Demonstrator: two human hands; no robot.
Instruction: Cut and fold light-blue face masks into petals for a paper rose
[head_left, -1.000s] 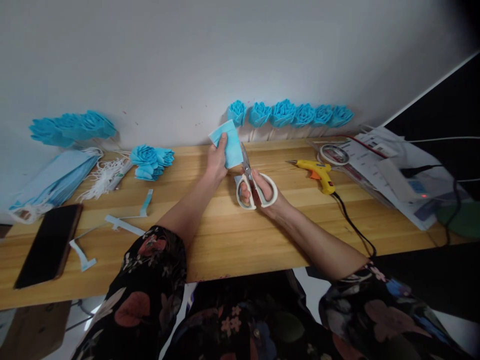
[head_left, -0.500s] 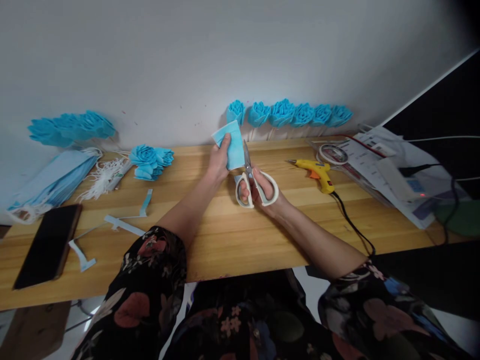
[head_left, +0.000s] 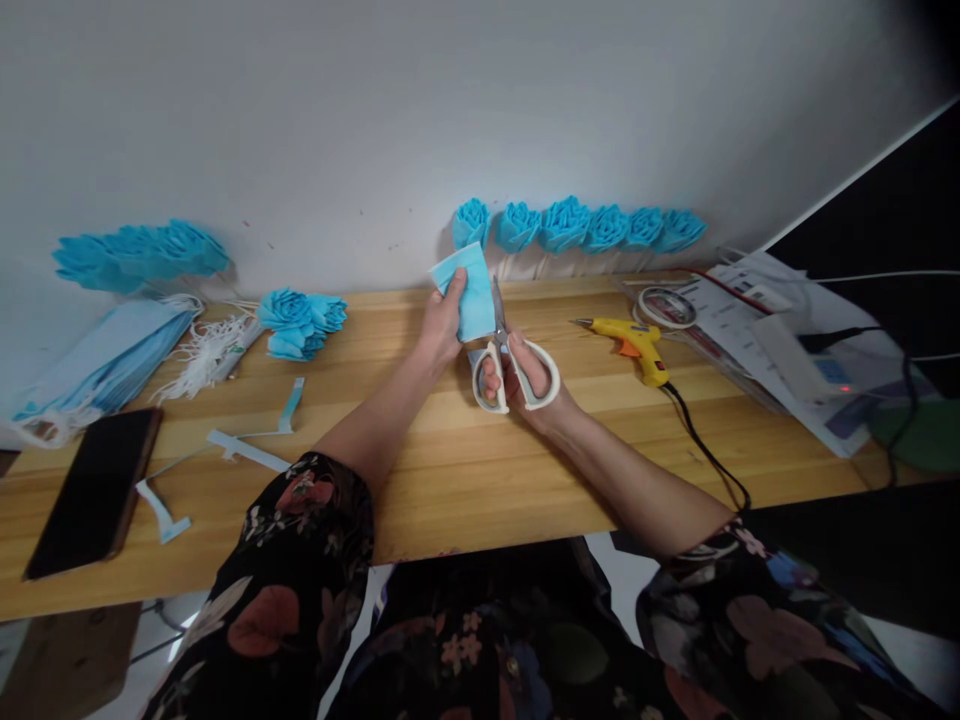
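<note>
Between the thumb and fingers of my left hand (head_left: pixel 442 325) is a folded piece of light blue face-mask fabric (head_left: pixel 477 300), held up over the table. My right hand (head_left: pixel 536 385) grips white-handled scissors (head_left: pixel 541 395) with the blades pointing up and away from me. The blades lie along the right edge of the fabric, close to its lower corner. Whether they touch it I cannot tell. Several blue fabric roses (head_left: pixel 564 226) on pale sticks lean on the wall just behind both hands.
A yellow glue gun (head_left: pixel 626 340) with a black cord lies to the right, near a tape roll (head_left: pixel 666 308) and papers (head_left: pixel 810 340). At left are face masks (head_left: pixel 120 350), white ear loops (head_left: pixel 210 358), more blue roses (head_left: pixel 289 318), cut strips (head_left: pixel 251 450) and a phone (head_left: pixel 94 490).
Both hands have shifted slightly to the right, carrying the fabric and the scissors with them. The rest stays where it was.
</note>
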